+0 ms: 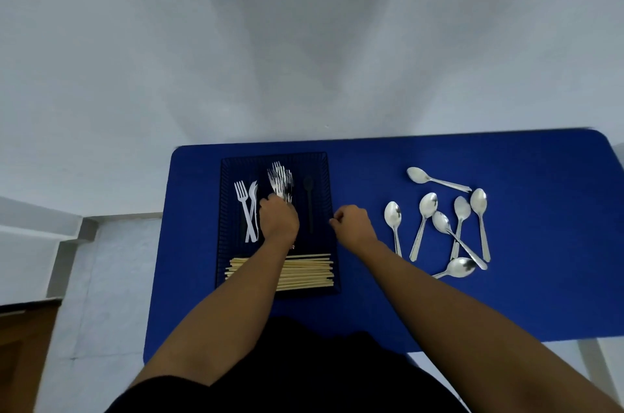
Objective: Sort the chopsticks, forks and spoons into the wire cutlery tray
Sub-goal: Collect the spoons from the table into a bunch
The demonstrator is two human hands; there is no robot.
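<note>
A dark wire cutlery tray [324, 176] lies on the left part of the blue table. My left hand [278, 220] is inside it, closed around the handles of a bunch of metal forks [282, 178] whose tines point away from me. White plastic forks [248, 210] lie in the tray's left compartment, and a black spoon [309, 196] lies in the right one. Several pale wooden chopsticks [310, 272] fill the near crosswise compartment. My right hand [353, 223] hovers with fingers curled beside the tray's right edge, holding nothing. Several metal spoons [442, 223] lie scattered on the table at the right.
The blue table [540, 277] ends against a pale wall at the back. Its left edge drops to a light floor, with a step and a brown wooden piece at the far left. Bare blue surface lies between the tray and the spoons.
</note>
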